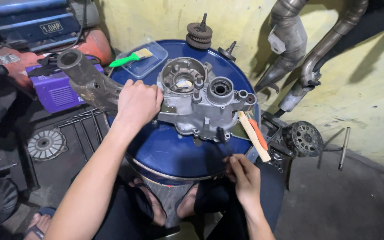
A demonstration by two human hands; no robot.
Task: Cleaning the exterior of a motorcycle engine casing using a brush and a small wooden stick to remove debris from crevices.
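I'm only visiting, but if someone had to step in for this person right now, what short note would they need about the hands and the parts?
Left hand: pressed on the left edge of the grey engine casing, steadying it on the blue drum top.
Right hand: holds a thin dark tool, tip at the casing's near edge.
Nearby: gear stack at the drum's far rim, green-handled brush on a clear tray, orange-and-wood tool at the right.
Done: casing lies open, cavities bare.
Left: cannot tell from this view.
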